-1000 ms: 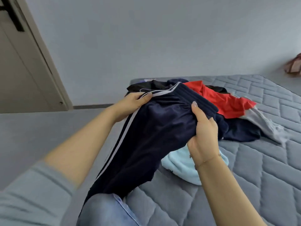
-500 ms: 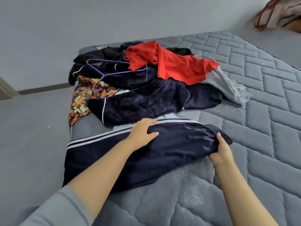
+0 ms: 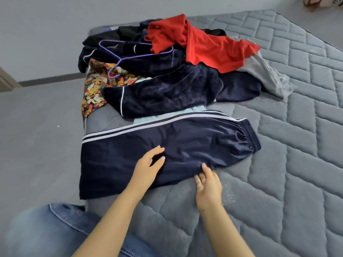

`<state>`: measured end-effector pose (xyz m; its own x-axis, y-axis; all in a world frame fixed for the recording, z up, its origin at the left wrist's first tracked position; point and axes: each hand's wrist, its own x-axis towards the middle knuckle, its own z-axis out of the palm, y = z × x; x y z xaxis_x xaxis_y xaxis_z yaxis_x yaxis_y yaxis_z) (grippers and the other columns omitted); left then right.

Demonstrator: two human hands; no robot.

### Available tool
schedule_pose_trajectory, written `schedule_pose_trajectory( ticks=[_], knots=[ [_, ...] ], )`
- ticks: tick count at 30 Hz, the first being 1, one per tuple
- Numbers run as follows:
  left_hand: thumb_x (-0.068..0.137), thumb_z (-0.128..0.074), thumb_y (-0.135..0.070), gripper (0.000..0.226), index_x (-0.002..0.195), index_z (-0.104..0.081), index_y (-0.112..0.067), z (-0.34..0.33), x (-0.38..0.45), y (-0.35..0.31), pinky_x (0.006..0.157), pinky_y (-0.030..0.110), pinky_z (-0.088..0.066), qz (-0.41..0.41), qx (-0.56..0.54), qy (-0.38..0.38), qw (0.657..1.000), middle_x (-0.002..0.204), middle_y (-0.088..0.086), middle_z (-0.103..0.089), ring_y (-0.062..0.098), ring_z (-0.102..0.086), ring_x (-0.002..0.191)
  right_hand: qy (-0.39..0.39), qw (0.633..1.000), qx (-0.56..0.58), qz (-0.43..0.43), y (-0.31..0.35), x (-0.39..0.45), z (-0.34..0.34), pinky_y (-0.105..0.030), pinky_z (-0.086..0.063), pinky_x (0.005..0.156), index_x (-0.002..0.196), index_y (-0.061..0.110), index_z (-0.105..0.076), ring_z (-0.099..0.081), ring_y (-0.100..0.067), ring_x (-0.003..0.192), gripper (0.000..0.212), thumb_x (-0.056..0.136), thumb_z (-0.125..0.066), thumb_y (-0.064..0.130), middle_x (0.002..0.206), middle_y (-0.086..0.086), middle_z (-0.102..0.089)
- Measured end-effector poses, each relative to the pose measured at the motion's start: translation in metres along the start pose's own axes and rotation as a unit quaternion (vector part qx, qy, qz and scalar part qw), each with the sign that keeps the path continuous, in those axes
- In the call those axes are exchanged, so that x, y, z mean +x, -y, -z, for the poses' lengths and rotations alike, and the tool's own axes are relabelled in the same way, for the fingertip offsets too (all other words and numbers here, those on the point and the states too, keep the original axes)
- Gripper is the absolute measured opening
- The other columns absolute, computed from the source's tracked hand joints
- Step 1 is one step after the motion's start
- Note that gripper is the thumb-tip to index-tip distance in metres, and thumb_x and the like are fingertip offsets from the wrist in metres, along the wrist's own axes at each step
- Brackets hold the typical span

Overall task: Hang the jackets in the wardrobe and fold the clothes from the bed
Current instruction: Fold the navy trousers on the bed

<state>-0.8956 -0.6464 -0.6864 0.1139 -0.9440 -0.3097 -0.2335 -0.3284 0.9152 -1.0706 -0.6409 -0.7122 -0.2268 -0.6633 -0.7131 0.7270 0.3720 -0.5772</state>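
Where the grey quilted mattress (image 3: 278, 164) meets the grey floor (image 3: 37, 136), its left edge runs down past the clothes, with a pale wall (image 3: 55, 25) and a dark skirting strip behind. Navy track trousers (image 3: 185, 141) with two white side stripes lie flat across the near-left part of the mattress, elastic waistband to the right, legs reaching left and draping over the mattress edge. Left hand (image 3: 148, 167): over the lower middle of the trousers, fingers loosely curved and spread, gripping nothing; whether the fingertips touch the cloth cannot be told. Right hand (image 3: 207, 184): at the near hem of the trousers, fingers relaxed and extended, their tips at the fabric edge, holding nothing. Just beyond the striped edge, a light blue garment (image 3: 196, 110) shows from under a dark navy plush garment (image 3: 167, 93). Behind these a heap: a red shirt (image 3: 204, 47) on top, a grey garment (image 3: 265, 75) trailing right, a patterned multicoloured cloth (image 3: 94, 89) at the left edge, and a purple wire hanger (image 3: 130, 56) lying on dark clothes. Right of the trousers and the heap, the mattress lies bare to its far edge. Blue denim (image 3: 55, 229) fills the lower left corner.
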Motion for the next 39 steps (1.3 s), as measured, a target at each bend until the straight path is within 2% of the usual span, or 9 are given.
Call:
schedule_pose_trajectory(
  ticks=[3,9,13,19,23,27,30,35,39],
  knots=[
    [0.096,-0.058,-0.017,0.022,0.110,-0.069,-0.030,0.028,-0.028,0.006,0.094,0.018,-0.043,0.132,-0.180,-0.069,0.972,0.119,-0.012,-0.066,0.003,-0.058,0.116,0.084,0.987,-0.133,-0.034,-0.046,-0.020,-0.003,-0.037,-0.049,0.104,0.081,0.012,-0.054,-0.063,-0.009,0.080,0.018,0.089,-0.070,0.015,0.079,0.004,-0.064],
    [0.095,-0.058,-0.011,0.044,0.137,-0.046,-0.004,0.061,-0.075,0.033,0.111,0.038,-0.035,0.351,-0.559,-0.241,0.711,0.142,0.013,-0.044,0.025,-0.040,0.136,0.121,0.963,-0.237,-0.050,-0.086,-0.035,-0.037,-0.038,-0.055,0.094,0.101,0.001,-0.063,-0.073,-0.020,0.093,0.036,0.083,-0.077,0.028,0.104,-0.006,-0.075],
    [0.094,-0.062,-0.016,0.055,0.141,-0.037,-0.006,0.076,-0.063,0.035,0.114,0.044,-0.032,0.368,-0.637,-0.244,0.632,0.147,0.010,-0.038,0.027,-0.039,0.138,0.081,0.984,-0.153,-0.042,-0.086,-0.035,-0.045,-0.034,-0.060,0.073,0.108,0.003,-0.064,-0.074,-0.022,0.092,0.036,0.081,-0.080,0.021,0.103,-0.007,-0.075],
    [0.097,-0.057,-0.033,0.038,0.132,-0.058,-0.018,0.113,-0.032,0.052,0.103,0.045,-0.045,0.263,-0.689,-0.255,0.626,0.135,0.010,-0.059,0.032,-0.055,0.121,0.015,0.987,-0.159,-0.010,-0.072,-0.030,-0.035,-0.030,-0.058,0.061,0.097,0.008,-0.062,-0.070,-0.021,0.076,0.031,0.088,-0.071,0.036,0.082,-0.002,-0.070],
    [0.097,-0.054,-0.040,0.039,0.129,-0.060,-0.019,0.142,-0.021,0.069,0.084,0.039,-0.050,0.211,-0.735,-0.295,0.573,0.118,0.009,-0.065,0.029,-0.061,0.102,-0.009,0.971,-0.226,0.074,-0.067,-0.027,-0.025,-0.035,-0.058,0.075,0.115,0.004,-0.053,-0.070,-0.025,0.089,0.042,0.092,-0.066,0.037,0.105,-0.010,-0.060],
    [0.089,-0.066,-0.008,0.050,0.136,-0.049,-0.009,0.160,-0.006,0.090,0.105,0.041,-0.040,0.207,-0.761,-0.304,0.534,0.131,0.016,-0.058,0.031,-0.056,0.121,0.004,0.974,-0.210,0.083,-0.065,-0.024,-0.034,-0.026,-0.052,0.083,0.123,0.004,-0.049,-0.065,-0.019,0.104,0.050,0.089,-0.070,0.035,0.118,-0.006,-0.060],
    [0.097,-0.056,-0.019,0.050,0.145,-0.042,-0.015,0.173,0.002,0.101,0.105,0.034,-0.039,0.169,-0.771,-0.263,0.555,0.144,0.014,-0.049,0.029,-0.048,0.132,0.013,0.990,-0.127,0.052,-0.047,-0.009,-0.056,-0.030,-0.053,0.090,0.120,0.006,-0.056,-0.066,-0.015,0.105,0.046,0.086,-0.074,0.031,0.121,-0.002,-0.065],
    [0.087,-0.057,-0.039,0.049,0.129,-0.061,-0.015,0.204,0.007,0.087,0.094,0.045,-0.048,0.057,-0.710,-0.224,0.666,0.126,0.013,-0.066,0.033,-0.063,0.116,0.008,0.992,-0.092,0.084,0.007,0.023,-0.077,-0.033,-0.054,0.094,0.132,0.017,-0.055,-0.066,-0.015,0.108,0.056,0.083,-0.076,0.036,0.124,0.003,-0.066],
    [0.090,-0.061,-0.031,0.036,0.122,-0.066,-0.014,0.199,0.003,0.092,0.092,0.046,-0.050,0.039,-0.738,-0.261,0.621,0.117,0.012,-0.070,0.033,-0.062,0.115,-0.034,0.990,-0.069,0.118,0.032,0.038,-0.067,-0.033,-0.054,0.090,0.130,0.020,-0.054,-0.065,-0.014,0.102,0.055,0.083,-0.074,0.039,0.119,0.006,-0.065]
  ],
)
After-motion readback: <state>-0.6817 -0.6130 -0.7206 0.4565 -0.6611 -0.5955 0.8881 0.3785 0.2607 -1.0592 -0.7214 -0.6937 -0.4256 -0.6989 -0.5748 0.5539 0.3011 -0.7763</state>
